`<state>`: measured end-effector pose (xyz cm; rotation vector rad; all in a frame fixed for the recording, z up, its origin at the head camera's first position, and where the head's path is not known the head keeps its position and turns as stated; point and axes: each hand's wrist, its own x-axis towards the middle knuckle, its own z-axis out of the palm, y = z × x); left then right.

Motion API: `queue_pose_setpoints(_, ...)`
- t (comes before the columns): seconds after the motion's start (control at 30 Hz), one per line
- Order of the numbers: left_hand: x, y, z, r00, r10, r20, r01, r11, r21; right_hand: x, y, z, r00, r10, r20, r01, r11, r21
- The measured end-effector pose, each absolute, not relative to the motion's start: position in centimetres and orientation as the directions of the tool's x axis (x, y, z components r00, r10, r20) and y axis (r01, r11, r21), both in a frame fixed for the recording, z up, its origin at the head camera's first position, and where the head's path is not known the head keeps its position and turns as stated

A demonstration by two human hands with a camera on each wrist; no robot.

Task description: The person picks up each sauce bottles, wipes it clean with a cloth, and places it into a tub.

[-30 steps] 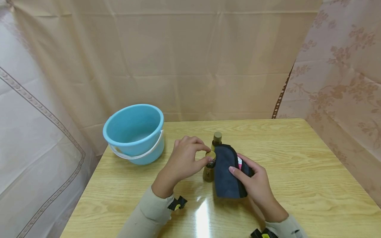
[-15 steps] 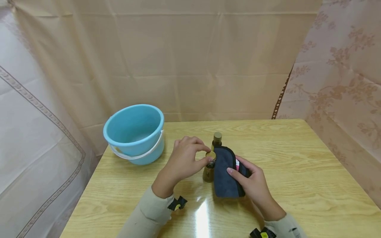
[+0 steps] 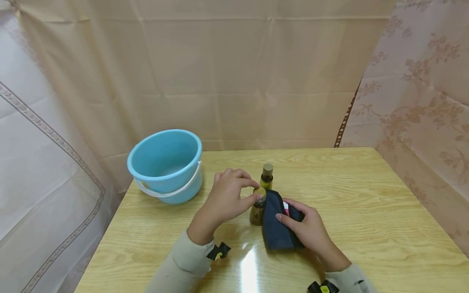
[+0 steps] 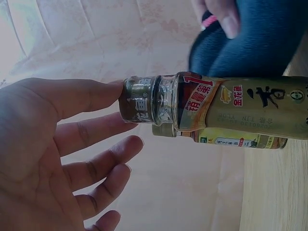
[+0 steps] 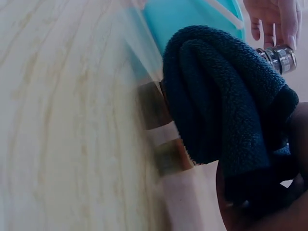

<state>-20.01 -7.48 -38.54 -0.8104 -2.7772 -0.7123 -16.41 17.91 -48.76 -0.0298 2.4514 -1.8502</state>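
Two small glass bottles with gold caps stand on the wooden table. My left hand (image 3: 228, 193) pinches the cap of the front bottle (image 3: 257, 215) between thumb and index finger, the other fingers spread loose. That bottle's gold-brown label (image 4: 255, 100) shows in the left wrist view. In my right hand (image 3: 314, 230) is a folded dark blue cloth (image 3: 277, 228), the thumb on its near side. Its left edge lies right along the front bottle. Up close, the cloth (image 5: 224, 101) looks like towelling. Behind it stands the back bottle (image 3: 267, 181), its lower part hidden.
A light blue bucket (image 3: 185, 185) with a white handle stands at the table's left back edge. The wooden table (image 3: 366, 211) reaches far to the right. Beige curtain (image 3: 220, 73) hangs along the back, with patterned cloth at both sides.
My right hand and the blue cloth have moved down and slightly left, so more of the back bottle shows. The left hand stays on the front bottle's cap.
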Motion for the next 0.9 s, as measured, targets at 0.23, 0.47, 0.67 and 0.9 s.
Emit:
queue_pose_setpoints(0.23,-19.9,-7.5,-38.5,-0.838,0.466,0.284,0.545,0.744,0.386,-16.7,18.2,-49.3,-0.998,-0.052,-0.047,0.017,0.474,-0.88)
queue_pose_setpoints(0.47,-19.9,-7.5,-38.5,-0.841,0.462,0.282,0.54,0.75,0.382,-16.8,18.2,-49.3,-0.997,-0.059,-0.057,0.024,0.45,-0.893)
queue_pose_setpoints(0.67,-20.0,-7.4,-38.4,-0.839,0.466,0.281,0.543,0.747,0.385,-16.6,18.1,-48.7,-0.994,-0.069,-0.083,0.068,0.203,-0.977)
queue_pose_setpoints(0.9,-20.0,-7.5,-38.5,-0.832,0.472,0.293,0.554,0.739,0.383,-16.1,17.9,-47.7,-0.998,-0.035,-0.043,0.037,0.158,-0.987)
